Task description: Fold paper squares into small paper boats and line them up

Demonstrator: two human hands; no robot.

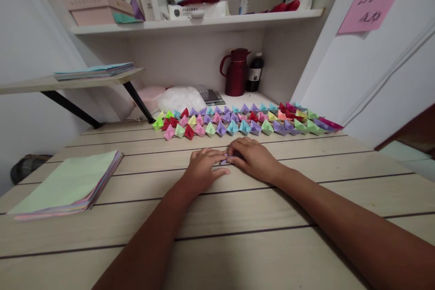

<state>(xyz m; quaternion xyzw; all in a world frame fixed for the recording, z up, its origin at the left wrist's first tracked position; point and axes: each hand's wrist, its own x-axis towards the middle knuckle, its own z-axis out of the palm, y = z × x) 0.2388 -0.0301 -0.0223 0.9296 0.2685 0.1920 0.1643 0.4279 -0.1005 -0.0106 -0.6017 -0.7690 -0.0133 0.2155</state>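
- Paper: a small purple piece of paper (224, 161) lies on the table (258, 208), between the two hands, near its middle and in front of the rows of paper boats (220, 128). Most of it is covered by fingers; its folded shape cannot be made out.
- Left hand (203, 167): laid low over the table, fingers reaching to the paper's left side, thumb spread away from them. Grip wide; fingertips appear to touch the paper.
- Right hand (254, 157): fingers curled, thumb beneath them, at the paper's right side. Gap narrow; whether the paper is pinched or only pressed cannot be told.
- Forearms: both cut off by the lower part of the view.
- Boats: several colours, close together; those in the back rows are partly hidden by those in front.
- Paper stack (66, 181): on the table at left, pale green sheet uppermost.
- Jug (237, 72): dark red, beyond the boats, partly hiding a dark bottle (255, 72).
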